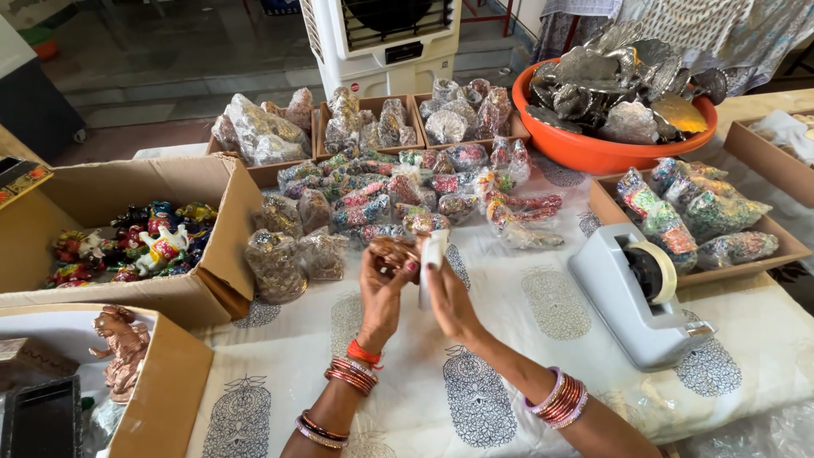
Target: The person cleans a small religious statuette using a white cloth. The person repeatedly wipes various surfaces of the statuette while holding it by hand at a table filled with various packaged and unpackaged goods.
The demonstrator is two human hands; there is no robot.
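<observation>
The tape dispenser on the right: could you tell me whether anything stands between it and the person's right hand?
Nothing visible does. The right hand, holding a white piece, and the tape dispenser are separated only by bare printed tablecloth. The wrapped packets lie farther back.

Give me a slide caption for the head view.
Left hand holds a small coppery metal trinket, right hand a white wrapper, beside a grey tape dispenser.

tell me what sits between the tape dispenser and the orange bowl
In the head view, a shallow cardboard tray of colourful plastic-wrapped packets lies between the tape dispenser and the orange bowl.
</observation>
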